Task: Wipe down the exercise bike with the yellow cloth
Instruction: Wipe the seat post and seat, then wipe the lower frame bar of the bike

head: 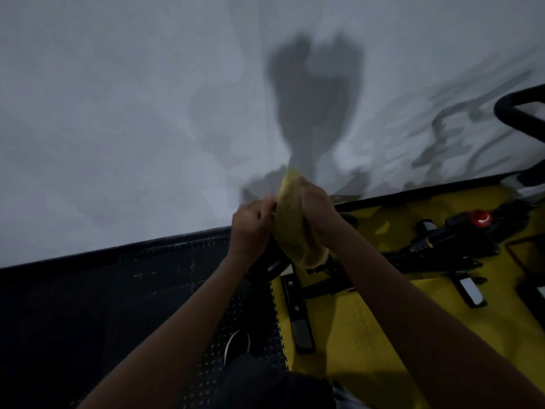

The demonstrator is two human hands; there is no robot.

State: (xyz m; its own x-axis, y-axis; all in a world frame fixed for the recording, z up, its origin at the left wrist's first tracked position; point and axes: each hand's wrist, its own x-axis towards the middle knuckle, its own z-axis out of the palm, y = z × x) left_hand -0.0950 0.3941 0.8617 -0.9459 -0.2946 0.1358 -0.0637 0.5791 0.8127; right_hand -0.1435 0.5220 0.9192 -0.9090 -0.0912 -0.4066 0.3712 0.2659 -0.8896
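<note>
A yellow cloth (292, 225) hangs bunched between both my hands in the middle of the view. My left hand (250, 228) pinches its left edge with curled fingers. My right hand (315, 205) grips its upper right side. Below and to the right lies the exercise bike (436, 243), a black frame with a red knob (480, 218), white pedals and a black base bar (298, 314). A black handlebar (519, 110) shows at the right edge. Neither hand touches the bike.
A white wall (118, 113) fills the upper view, with the shadow of my hands on it. The bike stands on a yellow floor mat (354, 343); a black studded mat (118, 305) lies to the left. My shoe (236, 346) is near the bottom.
</note>
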